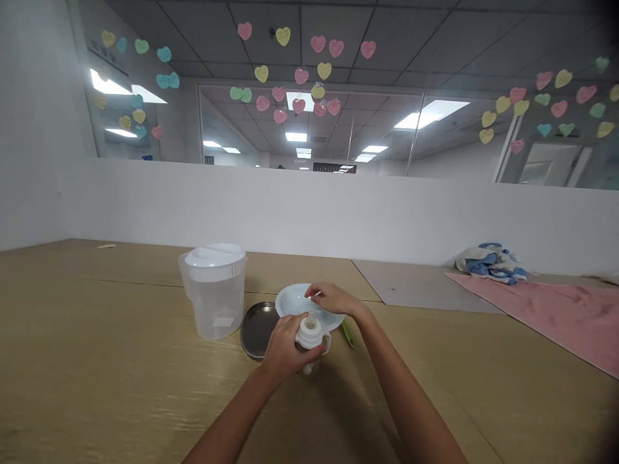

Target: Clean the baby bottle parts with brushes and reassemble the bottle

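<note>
Noting the left hand [286, 348] wrapped round the lidded bottle [310, 336] just before the bowl [289, 299], likely steadying it, we cannot tell whether the right hand [333, 299], curled over the bowl, holds anything.

Left hand [286, 343], right hand [334, 298]: two hands. White-topped bottle [310, 336]: one, in the left hand. Bowl [289, 298]: one, by the right hand. Metal tray [255, 332]: one, just left of the left hand. Pitcher [217, 303]: one, farther left. Green utensil [348, 334]: one, near the right hand. Pink cloth [551, 312]: one; blue-and-white bundle [493, 263]: one; both well right of the hands.
</note>
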A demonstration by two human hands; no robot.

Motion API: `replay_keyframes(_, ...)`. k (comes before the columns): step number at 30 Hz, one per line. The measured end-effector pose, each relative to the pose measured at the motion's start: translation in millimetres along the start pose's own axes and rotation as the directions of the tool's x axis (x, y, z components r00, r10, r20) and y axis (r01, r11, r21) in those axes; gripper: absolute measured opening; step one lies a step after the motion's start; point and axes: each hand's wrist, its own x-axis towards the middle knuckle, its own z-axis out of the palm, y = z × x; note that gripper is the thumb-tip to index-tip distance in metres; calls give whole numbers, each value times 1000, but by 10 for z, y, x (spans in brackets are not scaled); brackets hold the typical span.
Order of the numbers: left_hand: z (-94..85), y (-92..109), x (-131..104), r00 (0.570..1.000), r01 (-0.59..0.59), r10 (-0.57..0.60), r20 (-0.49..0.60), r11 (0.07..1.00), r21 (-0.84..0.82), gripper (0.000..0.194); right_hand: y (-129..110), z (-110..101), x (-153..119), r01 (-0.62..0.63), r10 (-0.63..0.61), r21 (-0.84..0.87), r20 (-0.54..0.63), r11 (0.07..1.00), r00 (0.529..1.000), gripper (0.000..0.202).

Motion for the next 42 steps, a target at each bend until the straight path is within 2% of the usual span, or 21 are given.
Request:
replay_keyframes(1,-2,5,3,1000,-9,9,-3,1000,5,55,-65,-48,-46,-9,9,55,13,998,1000,25)
replay_keyframes(3,-4,13,7,1000,-29,29,-8,999,19,52,-196,-113,-138,-44,25,128,142,991,990,37)
replay_keyframes(5,-3,10,10,999,-40,41,-11,998,38,47,-304,-121,-207,-54,33,78,252,995,967,42)
replay_keyframes(7,4,-6,11,999,-27,28,-18,999,44,47,-372,-87,-237,-41,62,-89,251,995,966,43)
replay_keyframes(10,9,-37,16,999,47,-47,-13,999,5,57,-401,-34,-227,-5,66,-284,208,959,976,44)
replay_keyframes(12,0,-44,24,995,101,-101,12,994,-40,58,-389,-37,-215,63,14,-292,255,954,967,43)
replay_keyframes(15,-20,-34,33,988,148,-143,60,985,-94,48,-362,-85,-223,176,-90,-237,334,955,938,46)
replay_keyframes(17,-22,-30,30,987,155,-150,58,983,-101,49,-358,-115,-239,213,-139,-188,346,959,928,46)
replay_keyframes(20,-3,-46,16,992,125,-123,36,989,-77,54,-383,-125,-260,150,-119,-127,226,980,967,38)
replay_keyframes(22,12,-63,5,994,104,-103,24,993,-55,56,-411,-117,-266,45,-33,-156,77,987,996,35)
replay_keyframes(24,18,-76,-2,995,97,-96,18,995,-38,60,-435,-112,-271,-14,15,-197,5,980,1000,30)
replay_keyframes(28,6,-76,2,995,92,-90,38,995,-42,70,-455,-155,-303,99,-89,-117,90,988,992,10)
replay_keyframes(30,3,-71,5,995,88,-85,45,995,-53,74,-458,-205,-340,167,-165,-52,55,985,985,11)
replay_keyframes(34,27,-91,-5,993,108,-105,57,992,-58,81,-465,-316,-427,277,-266,64,-137,959,954,20)
replay_keyframes(37,48,-141,-25,995,94,-90,48,992,-81,90,-469,-362,-452,294,-240,136,-315,946,918,21)
replay_keyframes(39,41,-169,-33,999,44,-46,-16,993,-112,83,-471,-369,-441,299,-198,181,-430,937,881,20)
replay_keyframes(42,-5,-178,-26,984,7,-26,-176,994,-108,60,-469,-358,-396,303,-134,216,-565,928,814,16)
